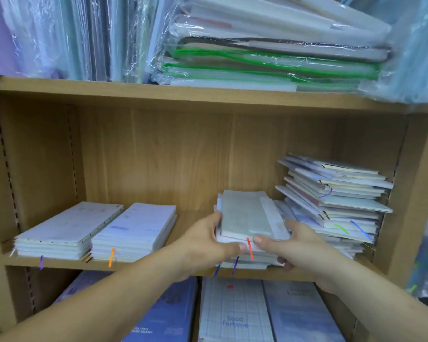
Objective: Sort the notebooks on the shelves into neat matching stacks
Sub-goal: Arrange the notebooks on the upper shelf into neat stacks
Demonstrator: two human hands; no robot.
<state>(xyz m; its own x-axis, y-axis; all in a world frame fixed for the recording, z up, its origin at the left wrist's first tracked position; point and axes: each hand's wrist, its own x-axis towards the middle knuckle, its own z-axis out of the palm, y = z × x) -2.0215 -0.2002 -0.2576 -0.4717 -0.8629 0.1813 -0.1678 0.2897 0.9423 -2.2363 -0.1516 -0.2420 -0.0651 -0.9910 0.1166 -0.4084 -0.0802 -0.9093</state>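
Note:
A small stack of notebooks (245,215) with a pale grey-green one on top rests near the front of the middle wooden shelf (158,264). My left hand (208,245) grips the stack's left side, thumb on the front edge. My right hand (294,243) holds its right side, thumb on top. Red, purple and blue ribbon markers hang from the stack's front. Two neat white stacks sit further left: the far-left stack (67,230) and the second stack (136,228). A tall untidy pile of notebooks (336,198) leans at the right.
The upper shelf carries plastic-wrapped folders (269,50) lying flat and upright sleeves (72,38) to the left. Beneath the middle shelf lie blue and grid-patterned notebooks (235,314). The shelf's right wall (415,181) stands close to the untidy pile.

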